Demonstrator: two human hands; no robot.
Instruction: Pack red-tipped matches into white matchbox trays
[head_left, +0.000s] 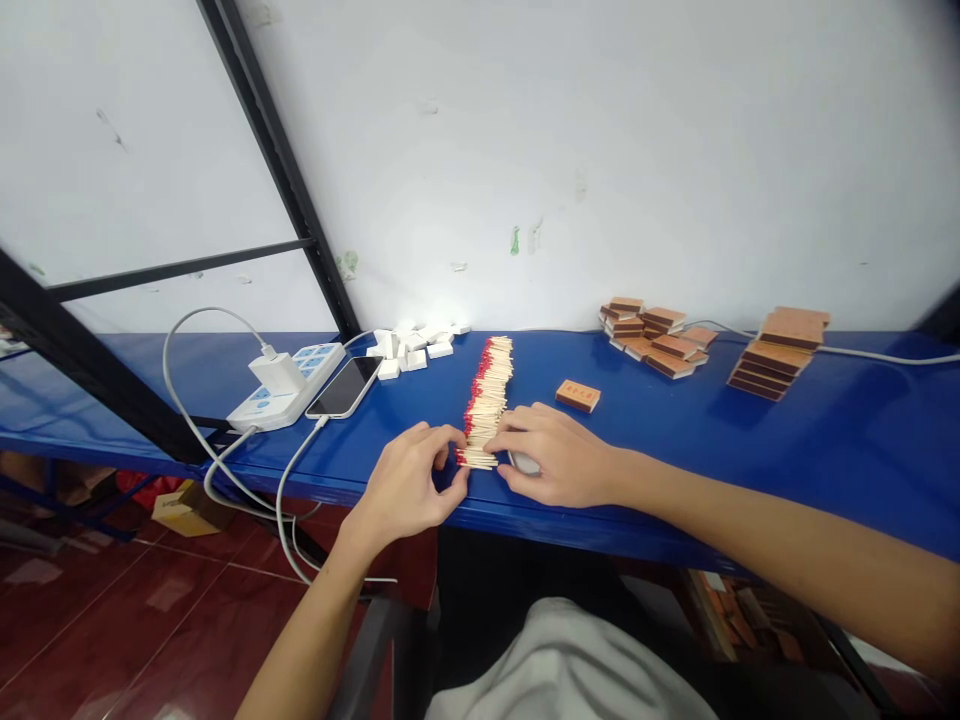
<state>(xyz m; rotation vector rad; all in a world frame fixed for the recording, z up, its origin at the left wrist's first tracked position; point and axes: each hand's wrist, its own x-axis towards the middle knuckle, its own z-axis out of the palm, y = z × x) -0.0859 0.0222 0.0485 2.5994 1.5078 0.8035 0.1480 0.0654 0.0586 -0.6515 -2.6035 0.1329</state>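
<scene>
Beside the match row (488,395), your left hand (411,475) has fingers narrowly parted; opposite, your right hand (556,455) holds a white tray (524,462).

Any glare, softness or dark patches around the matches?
Head view throughout: red-tipped wooden matchsticks look too fine to separate cleanly; small white rectangular trays look washed out by the bright white wall; glossy dark-red floor tiles carry pale patches; the upper right corner darkens.

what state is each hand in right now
Left hand: partly open, thumb and fingertips at the red-tipped wooden matches.
Right hand: curled around a small, partly hidden white object; grip cannot be told.
</scene>
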